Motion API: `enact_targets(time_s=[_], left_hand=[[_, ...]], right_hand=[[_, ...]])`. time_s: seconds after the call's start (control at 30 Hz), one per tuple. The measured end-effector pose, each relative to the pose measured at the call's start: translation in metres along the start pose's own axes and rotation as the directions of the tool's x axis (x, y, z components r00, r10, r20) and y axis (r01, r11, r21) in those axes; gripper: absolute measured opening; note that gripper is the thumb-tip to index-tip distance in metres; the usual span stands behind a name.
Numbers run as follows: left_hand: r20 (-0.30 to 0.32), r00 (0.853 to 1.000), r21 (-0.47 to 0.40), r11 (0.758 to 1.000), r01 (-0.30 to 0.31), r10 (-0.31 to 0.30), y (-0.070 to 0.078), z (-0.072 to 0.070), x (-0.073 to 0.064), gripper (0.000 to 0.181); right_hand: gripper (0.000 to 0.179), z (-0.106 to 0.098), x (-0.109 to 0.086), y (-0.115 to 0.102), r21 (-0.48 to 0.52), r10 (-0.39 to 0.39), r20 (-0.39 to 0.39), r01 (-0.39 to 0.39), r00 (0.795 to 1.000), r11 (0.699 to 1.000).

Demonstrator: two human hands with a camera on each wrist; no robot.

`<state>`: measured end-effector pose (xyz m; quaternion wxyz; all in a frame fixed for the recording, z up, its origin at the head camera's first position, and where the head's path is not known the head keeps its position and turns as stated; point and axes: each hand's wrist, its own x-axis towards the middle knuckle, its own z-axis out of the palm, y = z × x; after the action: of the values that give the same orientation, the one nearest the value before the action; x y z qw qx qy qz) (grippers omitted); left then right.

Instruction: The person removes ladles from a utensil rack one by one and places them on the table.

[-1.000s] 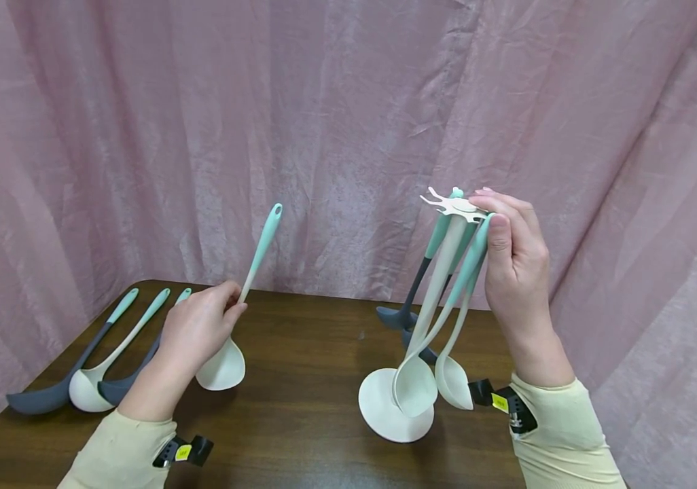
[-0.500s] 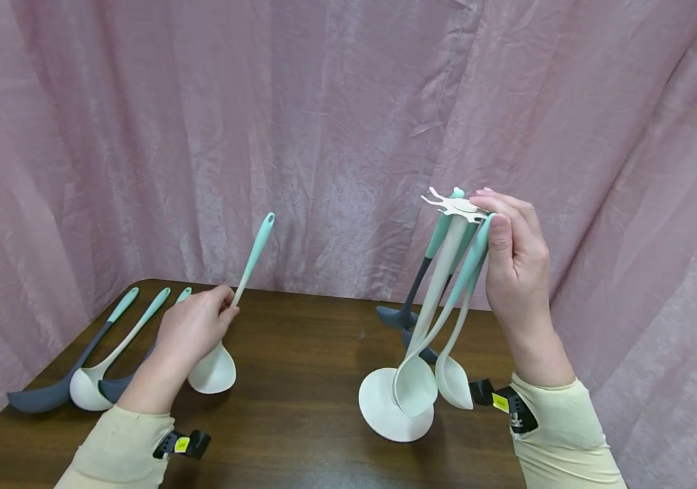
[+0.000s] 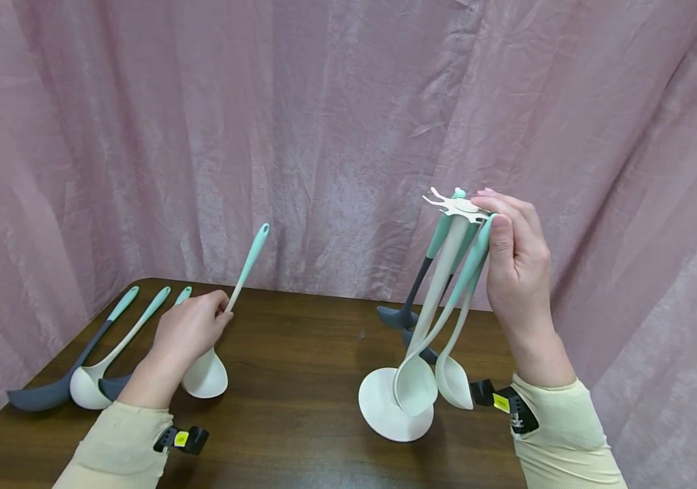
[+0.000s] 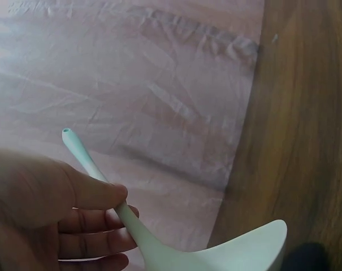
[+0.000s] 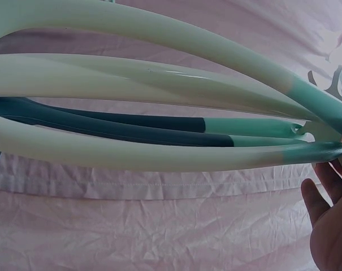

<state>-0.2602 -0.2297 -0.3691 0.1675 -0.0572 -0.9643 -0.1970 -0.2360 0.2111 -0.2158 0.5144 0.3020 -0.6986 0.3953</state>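
In the head view, my left hand (image 3: 192,329) pinches the stem of a white spatula (image 3: 206,375) with a mint handle, tilted above the table. Its broad, curved head shows in the left wrist view, thumb pressed against the stem. My right hand (image 3: 516,251) grips the hooked top of a white utensil rack (image 3: 394,426), thumb beside a mint handle end. From the rack hang a white ladle (image 3: 416,387), a smaller white ladle (image 3: 454,384) and dark grey utensils (image 3: 394,316) behind the post. The rack leans slightly right.
At the table's left lie a dark grey utensil (image 3: 39,397), a white ladle (image 3: 87,390) and another dark grey utensil (image 3: 113,387) partly behind my left forearm. Beyond the brown wooden table (image 3: 299,407) hangs a pink curtain (image 3: 336,149).
My left hand has moved left and slightly down with the spatula, towards the utensils lying at the left. My right hand and the rack have stayed almost still.
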Motion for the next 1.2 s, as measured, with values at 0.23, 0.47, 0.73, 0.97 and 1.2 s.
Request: enact_targets(time_s=[0.23, 0.47, 0.73, 0.97, 1.2], left_hand=[[0.023, 1.000, -0.006, 1.000, 0.004, -0.004, -0.008, 0.002, 0.001, 0.011], [0.069, 0.997, 0.016, 0.999, 0.030, -0.031, -0.014, 0.006, 0.002, 0.013], [0.122, 0.991, 0.044, 0.998, 0.052, -0.057, -0.024, 0.011, 0.003, 0.012], [0.151, 0.985, 0.067, 0.995, 0.069, -0.079, -0.031, 0.014, 0.004, 0.011], [0.181, 0.978, 0.115, 0.990, 0.085, -0.105, -0.035, 0.015, 0.004, 0.012]], right_hand=[[0.028, 0.000, 0.000, -0.001, -0.011, 0.000, -0.002, 0.000, 1.000, 1.000], [0.032, 0.001, 0.000, -0.005, 0.009, -0.011, -0.010, 0.012, 1.000, 1.000], [0.035, 0.002, 0.001, -0.007, 0.022, -0.021, -0.017, 0.021, 1.000, 1.000], [0.036, 0.003, 0.001, -0.006, 0.022, -0.028, -0.024, 0.028, 0.999, 0.999], [0.037, 0.004, 0.001, -0.007, 0.031, -0.031, -0.030, 0.032, 0.999, 0.999]])
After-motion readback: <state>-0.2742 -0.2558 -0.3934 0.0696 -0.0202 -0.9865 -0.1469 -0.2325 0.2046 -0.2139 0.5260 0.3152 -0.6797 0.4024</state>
